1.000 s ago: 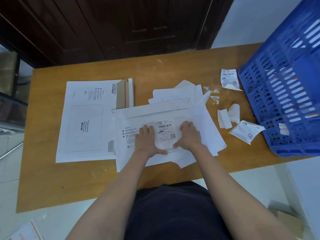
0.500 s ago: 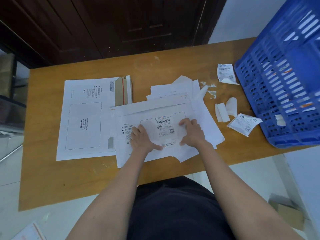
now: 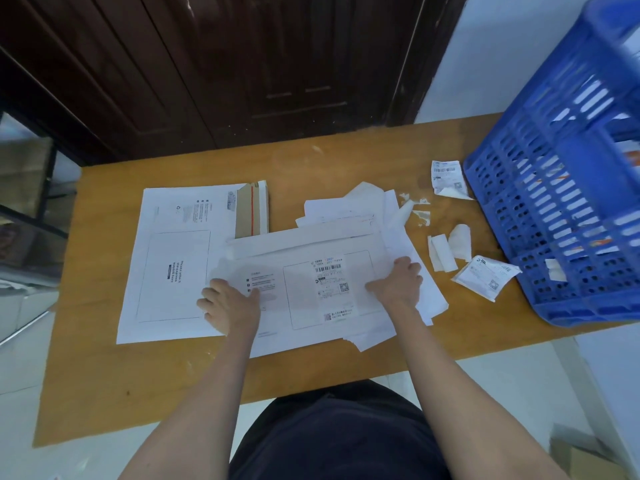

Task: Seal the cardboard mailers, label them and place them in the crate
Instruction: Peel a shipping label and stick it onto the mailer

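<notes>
White mailer (image 3: 311, 292) is lying flat mid-table w/ shipping label (image 3: 330, 284) already stuck on: barcode & QR showing, text too small to read. Left hand (image 3: 230, 304) is gripping its left edge, right hand (image 3: 396, 284) the right edge, prob. readying to lift it. Blue crate (image 3: 561, 216) is sitting at table's right, apparently w/ some mailers already in. Second mailer (image 3: 173, 265) on the left is lying unlabelled, flap open, printed box reading approx. "please attach waybill here".
</notes>
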`<move>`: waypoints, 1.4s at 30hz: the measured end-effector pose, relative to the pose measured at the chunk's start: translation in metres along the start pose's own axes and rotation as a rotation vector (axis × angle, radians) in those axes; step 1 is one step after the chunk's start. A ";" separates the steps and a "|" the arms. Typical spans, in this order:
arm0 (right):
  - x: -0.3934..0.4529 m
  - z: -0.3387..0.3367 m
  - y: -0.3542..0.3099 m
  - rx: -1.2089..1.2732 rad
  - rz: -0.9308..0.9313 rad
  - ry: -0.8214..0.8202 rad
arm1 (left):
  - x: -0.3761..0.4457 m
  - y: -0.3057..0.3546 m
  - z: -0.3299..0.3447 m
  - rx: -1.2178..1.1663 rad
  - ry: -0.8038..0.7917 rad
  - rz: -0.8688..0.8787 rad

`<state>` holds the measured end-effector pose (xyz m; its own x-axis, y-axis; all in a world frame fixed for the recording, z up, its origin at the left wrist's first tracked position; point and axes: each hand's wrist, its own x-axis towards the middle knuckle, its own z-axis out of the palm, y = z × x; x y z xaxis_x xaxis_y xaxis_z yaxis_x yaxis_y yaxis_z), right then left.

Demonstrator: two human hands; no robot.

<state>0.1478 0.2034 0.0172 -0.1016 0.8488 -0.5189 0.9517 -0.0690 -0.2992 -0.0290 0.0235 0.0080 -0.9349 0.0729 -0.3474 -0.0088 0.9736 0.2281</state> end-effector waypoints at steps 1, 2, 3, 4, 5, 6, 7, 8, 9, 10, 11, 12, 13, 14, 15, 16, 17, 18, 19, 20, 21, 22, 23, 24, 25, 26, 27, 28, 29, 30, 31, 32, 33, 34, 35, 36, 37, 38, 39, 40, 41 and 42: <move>0.000 0.001 0.000 -0.032 -0.021 0.005 | 0.000 -0.002 0.000 0.047 0.002 0.045; 0.001 0.001 0.000 -0.061 -0.035 0.008 | 0.000 -0.003 -0.001 0.086 0.002 0.077; 0.002 0.001 0.000 -0.077 -0.040 0.009 | 0.001 -0.005 -0.002 0.112 0.006 0.099; 0.002 0.002 0.000 -0.074 -0.038 0.007 | 0.002 -0.006 -0.002 0.132 0.018 0.115; 0.003 0.002 0.000 -0.044 -0.029 0.005 | 0.001 -0.005 -0.004 0.150 0.039 0.136; 0.004 0.001 -0.001 0.005 -0.017 -0.008 | 0.001 -0.001 -0.005 0.173 0.061 0.172; 0.004 -0.001 -0.002 0.058 -0.006 -0.036 | 0.000 0.005 -0.006 0.194 0.083 0.229; 0.004 -0.006 -0.002 0.095 0.002 -0.081 | -0.001 0.015 -0.007 0.200 0.081 0.309; 0.005 -0.012 -0.004 0.122 0.005 -0.141 | -0.002 0.027 -0.007 0.172 0.052 0.417; 0.006 -0.019 -0.005 0.156 0.006 -0.206 | -0.004 0.041 -0.006 0.109 -0.010 0.541; 0.007 -0.027 -0.007 0.218 0.004 -0.262 | -0.010 0.056 -0.006 0.036 -0.104 0.658; 0.010 -0.034 -0.008 0.308 0.008 -0.311 | -0.017 0.073 -0.005 -0.018 -0.209 0.753; 0.011 -0.041 -0.009 0.408 0.013 -0.356 | -0.026 0.089 -0.007 -0.056 -0.311 0.799; 0.010 -0.048 -0.009 0.499 0.020 -0.408 | -0.036 0.106 -0.005 -0.072 -0.412 0.790; 0.009 -0.054 -0.010 0.580 0.023 -0.468 | -0.047 0.121 -0.005 -0.052 -0.492 0.745; 0.007 -0.058 -0.010 0.650 0.016 -0.528 | -0.058 0.135 -0.004 -0.008 -0.534 0.707; 0.006 -0.062 -0.010 0.716 0.000 -0.581 | -0.067 0.146 -0.005 0.049 -0.556 0.682; 0.007 -0.064 -0.009 0.784 -0.020 -0.622 | -0.076 0.155 -0.007 0.082 -0.557 0.667; 0.007 -0.066 -0.009 0.851 -0.040 -0.655 | -0.082 0.162 -0.011 0.087 -0.547 0.642; 0.008 -0.066 -0.008 0.916 -0.048 -0.681 | -0.085 0.168 -0.018 0.084 -0.525 0.613; 0.007 -0.067 -0.009 0.974 -0.049 -0.709 | -0.087 0.172 -0.025 0.095 -0.491 0.605; 0.008 -0.067 -0.009 1.018 -0.048 -0.734 | -0.086 0.175 -0.032 0.113 -0.451 0.613; 0.008 -0.066 -0.010 1.051 -0.053 -0.754 | -0.083 0.178 -0.042 0.116 -0.410 0.635; 0.008 -0.066 -0.012 1.075 -0.056 -0.759 | -0.080 0.181 -0.052 0.095 -0.386 0.646; 0.007 -0.066 -0.015 1.082 -0.053 -0.744 | -0.078 0.183 -0.065 0.057 -0.381 0.655; 0.007 -0.066 -0.018 1.066 -0.045 -0.719 | -0.076 0.185 -0.078 0.020 -0.399 0.658; 0.007 -0.065 -0.023 1.022 -0.036 -0.682 | -0.076 0.186 -0.094 -0.006 -0.427 0.666; 0.007 -0.062 -0.027 0.965 -0.019 -0.637 | -0.076 0.187 -0.109 -0.014 -0.438 0.681; 0.007 -0.059 -0.031 0.904 -0.003 -0.598 | -0.078 0.188 -0.124 -0.015 -0.438 0.694; 0.008 -0.054 -0.036 0.852 0.009 -0.582 | -0.080 0.190 -0.138 -0.015 -0.430 0.704; 0.007 -0.050 -0.041 0.804 0.022 -0.589 | -0.082 0.190 -0.151 -0.018 -0.417 0.713; 0.007 -0.044 -0.046 0.764 0.039 -0.612 | -0.083 0.190 -0.162 -0.025 -0.398 0.722; 0.006 -0.038 -0.050 0.725 0.053 -0.643 | -0.084 0.190 -0.173 -0.033 -0.374 0.736; 0.004 -0.031 -0.053 0.691 0.062 -0.678 | -0.086 0.189 -0.183 -0.038 -0.351 0.751; 0.003 -0.026 -0.056 0.655 0.068 -0.705 | -0.087 0.187 -0.192 -0.045 -0.333 0.763; 0.001 -0.020 -0.058 0.625 0.069 -0.724 | -0.087 0.185 -0.200 -0.057 -0.319 0.772; 0.000 -0.014 -0.058 0.597 0.065 -0.733 | -0.088 0.183 -0.207 -0.084 -0.314 0.772; -0.001 -0.009 -0.060 0.579 0.062 -0.748 | -0.087 0.181 -0.214 -0.127 -0.324 0.765; -0.004 -0.007 -0.061 0.565 0.066 -0.766 | -0.085 0.179 -0.221 -0.175 -0.344 0.755; -0.005 -0.005 -0.063 0.567 0.068 -0.788 | -0.081 0.175 -0.228 -0.219 -0.376 0.745; -0.007 -0.005 -0.064 0.577 0.066 -0.814 | -0.076 0.170 -0.235 -0.262 -0.420 0.739; -0.007 -0.004 -0.065 0.601 0.058 -0.848 | -0.069 0.165 -0.242 -0.310 -0.477 0.735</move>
<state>0.0881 0.2042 0.0439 -0.4522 0.2049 -0.8681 0.6838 -0.5453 -0.4849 -0.0515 0.1264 0.2900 -0.4987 0.7969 -0.3410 0.3694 0.5513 0.7481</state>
